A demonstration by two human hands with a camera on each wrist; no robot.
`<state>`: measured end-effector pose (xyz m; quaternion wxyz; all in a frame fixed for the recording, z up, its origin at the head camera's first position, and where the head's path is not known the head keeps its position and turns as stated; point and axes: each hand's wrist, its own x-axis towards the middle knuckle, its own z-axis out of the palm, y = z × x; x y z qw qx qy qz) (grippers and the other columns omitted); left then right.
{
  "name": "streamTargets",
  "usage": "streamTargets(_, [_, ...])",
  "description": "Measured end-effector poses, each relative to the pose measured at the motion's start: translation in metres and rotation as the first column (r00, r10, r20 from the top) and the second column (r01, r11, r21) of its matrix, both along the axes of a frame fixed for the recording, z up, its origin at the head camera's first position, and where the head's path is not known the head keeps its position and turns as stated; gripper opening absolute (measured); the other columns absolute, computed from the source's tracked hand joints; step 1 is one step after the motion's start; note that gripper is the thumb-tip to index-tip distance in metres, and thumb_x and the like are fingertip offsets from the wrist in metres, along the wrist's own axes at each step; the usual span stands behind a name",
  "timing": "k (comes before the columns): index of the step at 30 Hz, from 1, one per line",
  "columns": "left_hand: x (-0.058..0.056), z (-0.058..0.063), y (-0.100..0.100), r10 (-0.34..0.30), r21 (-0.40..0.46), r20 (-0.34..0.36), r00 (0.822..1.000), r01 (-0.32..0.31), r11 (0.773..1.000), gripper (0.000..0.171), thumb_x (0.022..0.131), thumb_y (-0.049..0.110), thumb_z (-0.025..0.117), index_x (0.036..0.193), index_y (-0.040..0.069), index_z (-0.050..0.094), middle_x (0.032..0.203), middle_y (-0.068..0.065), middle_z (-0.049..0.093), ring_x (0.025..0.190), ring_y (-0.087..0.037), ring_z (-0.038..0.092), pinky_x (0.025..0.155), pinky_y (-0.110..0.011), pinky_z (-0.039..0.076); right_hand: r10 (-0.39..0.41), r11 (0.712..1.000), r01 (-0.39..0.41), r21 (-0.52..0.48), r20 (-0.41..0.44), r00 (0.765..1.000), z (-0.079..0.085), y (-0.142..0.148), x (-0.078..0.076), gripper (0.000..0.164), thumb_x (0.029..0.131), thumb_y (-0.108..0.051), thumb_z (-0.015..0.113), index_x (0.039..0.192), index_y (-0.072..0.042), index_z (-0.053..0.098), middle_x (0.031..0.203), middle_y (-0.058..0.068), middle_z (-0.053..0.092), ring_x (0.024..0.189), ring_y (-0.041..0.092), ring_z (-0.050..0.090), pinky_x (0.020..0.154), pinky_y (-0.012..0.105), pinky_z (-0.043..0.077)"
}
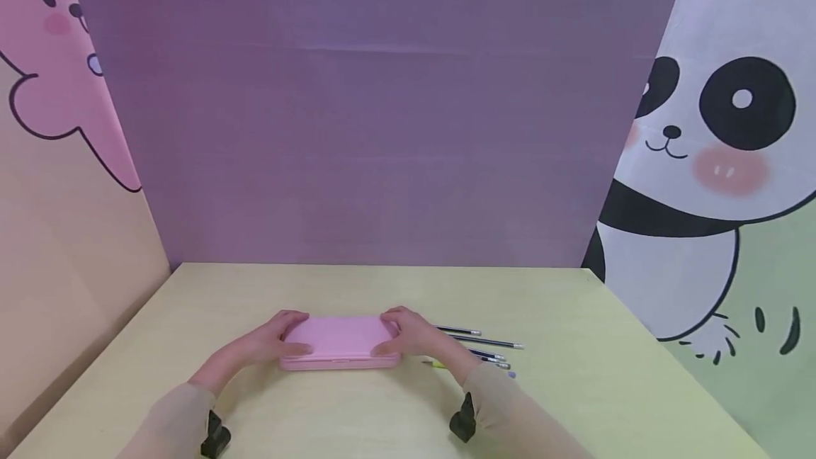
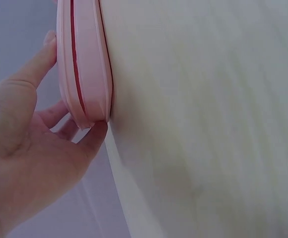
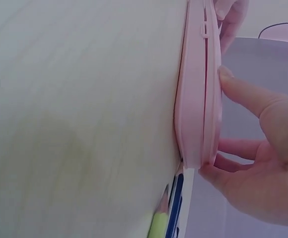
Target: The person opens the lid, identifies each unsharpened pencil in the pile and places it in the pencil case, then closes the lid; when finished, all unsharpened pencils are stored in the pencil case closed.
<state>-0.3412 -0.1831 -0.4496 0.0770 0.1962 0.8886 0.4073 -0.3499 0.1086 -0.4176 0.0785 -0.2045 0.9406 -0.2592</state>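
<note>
A pink pencil case point(image 1: 344, 337) with rounded corners lies flat on the table. My left hand point(image 1: 275, 340) grips its left end, thumb on the lid and fingers around the far side and end. At the right end my right hand point(image 1: 411, 335) holds it the same way. Along the case's side, a thin dark red line point(image 2: 75, 59) shows between lid and base in the left wrist view. A small clasp point(image 3: 204, 30) is visible on the front side in the right wrist view. What is inside cannot be seen.
Several dark pencils point(image 1: 487, 341) lie on the table right of the case, partly behind my right forearm. A yellow-green pencil point(image 3: 158, 224) points toward the case's right end. The pale wooden table point(image 1: 357, 416) ends at a purple backdrop point(image 1: 382, 126).
</note>
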Motion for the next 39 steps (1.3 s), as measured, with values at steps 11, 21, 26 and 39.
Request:
streamTargets(11, [0.006, -0.002, 0.004, 0.015, 0.001, -0.002, 1.0, -0.015, 1.0, 0.075, 0.08, 0.03, 0.074, 0.138, -0.004, 0.039, 0.139, -0.025, 0.035, 0.131, -0.043, 0.032, 0.109, -0.058, 0.026, 0.011, 1.0, -0.011, 0.012, -0.016, 1.0, -0.002, -0.001, 0.006, 0.071, 0.076, -0.029, 0.078, 0.132, 0.004, 0.049, 0.139, 0.021, 0.043, 0.13, 0.037, 0.04, 0.109, 0.049, 0.033])
streamTargets(21, [0.003, -0.004, 0.001, -0.006, -0.044, -0.036, 0.999, 0.005, 0.999, 0.074, 0.083, 0.033, 0.071, 0.139, -0.002, 0.038, 0.142, -0.023, 0.034, 0.133, -0.042, 0.031, 0.11, -0.057, 0.025, 0.02, 1.0, -0.02, 0.022, -0.007, 1.0, 0.0, 0.002, 0.004, 0.071, 0.076, -0.032, 0.078, 0.133, 0.001, 0.05, 0.139, 0.019, 0.046, 0.13, 0.036, 0.041, 0.108, 0.048, 0.036])
streamTargets(26, [0.001, -0.001, 0.001, -0.024, -0.053, -0.039, 0.999, 0.021, 0.998, 0.075, 0.083, 0.034, 0.07, 0.14, -0.002, 0.037, 0.142, -0.023, 0.033, 0.133, -0.042, 0.03, 0.11, -0.057, 0.025, 0.029, 0.999, -0.03, 0.028, 0.019, 0.999, 0.006, 0.004, 0.001, 0.072, 0.078, -0.031, 0.076, 0.135, 0.0, 0.047, 0.141, 0.018, 0.043, 0.132, 0.035, 0.039, 0.108, 0.047, 0.035])
streamTargets(39, [-0.004, -0.002, -0.001, -0.018, -0.045, -0.017, 1.0, 0.018, 0.999, 0.077, 0.084, 0.038, 0.068, 0.141, -0.001, 0.035, 0.145, -0.024, 0.029, 0.135, -0.044, 0.026, 0.111, -0.058, 0.022, 0.028, 0.999, -0.028, 0.027, 0.025, 0.999, 0.005, 0.003, -0.004, 0.073, 0.078, -0.032, 0.076, 0.136, 0.0, 0.047, 0.141, 0.017, 0.045, 0.13, 0.034, 0.042, 0.107, 0.046, 0.037])
